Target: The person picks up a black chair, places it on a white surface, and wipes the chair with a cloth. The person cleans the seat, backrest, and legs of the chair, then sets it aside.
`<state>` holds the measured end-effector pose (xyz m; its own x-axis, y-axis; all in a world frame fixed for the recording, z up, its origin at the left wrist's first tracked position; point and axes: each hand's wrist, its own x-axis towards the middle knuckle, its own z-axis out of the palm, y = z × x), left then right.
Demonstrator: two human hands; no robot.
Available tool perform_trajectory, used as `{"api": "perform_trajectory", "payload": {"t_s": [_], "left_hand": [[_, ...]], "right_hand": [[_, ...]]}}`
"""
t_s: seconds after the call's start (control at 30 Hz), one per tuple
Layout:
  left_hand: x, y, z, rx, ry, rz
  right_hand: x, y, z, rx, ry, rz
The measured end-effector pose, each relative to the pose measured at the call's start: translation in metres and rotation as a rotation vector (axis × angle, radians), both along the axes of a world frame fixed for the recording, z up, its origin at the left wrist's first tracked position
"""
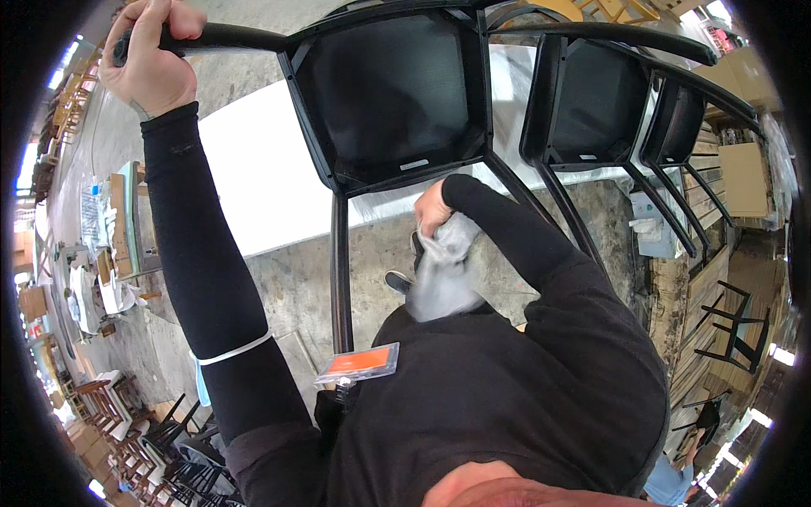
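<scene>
At the upper left, my left hand [152, 72] is wrapped round the end of a black chair leg [241, 36]. The chair [384, 97] lies tipped so that the dark underside of its seat faces me, and two of its legs reach toward my body. Just below the seat's near edge, my right hand [432, 209] is closed on a grey-white cloth [448, 262], which hangs down and is partly blurred. The cloth hangs in front of my body, between the chair's two near legs. A white-covered work surface [262, 173] runs beneath the chair.
Two more black chairs [596, 101] lie tipped along the surface to the right. A cardboard box [743, 179] stands at the far right, near a black frame [733, 328]. Wooden chairs [106, 406] crowd the lower left. Another person [672, 480] is at the lower right.
</scene>
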<state>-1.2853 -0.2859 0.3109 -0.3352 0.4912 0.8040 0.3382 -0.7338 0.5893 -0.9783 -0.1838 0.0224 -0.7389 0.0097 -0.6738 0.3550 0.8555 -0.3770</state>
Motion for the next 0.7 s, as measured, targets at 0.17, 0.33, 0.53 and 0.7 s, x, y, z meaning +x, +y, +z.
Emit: {"api": "perform_trajectory", "payload": {"t_s": [0.17,0.33,0.53,0.7], "left_hand": [[-0.002,0.001,-0.001,0.041,-0.013,0.085],[-0.012,-0.003,0.002,-0.039,0.009,-0.024],[0.014,-0.001,0.006,-0.01,0.028,0.08],[0.03,0.002,-0.001,0.007,-0.046,0.246]], "right_hand": [[-0.016,0.03,0.013,0.475,0.751,-0.459],[-0.065,-0.028,-0.052,0.263,0.736,-0.178],[-0.038,0.019,-0.063,0.467,0.32,-0.077],[-0.007,0.09,0.023,0.705,-0.12,-0.041]]}}
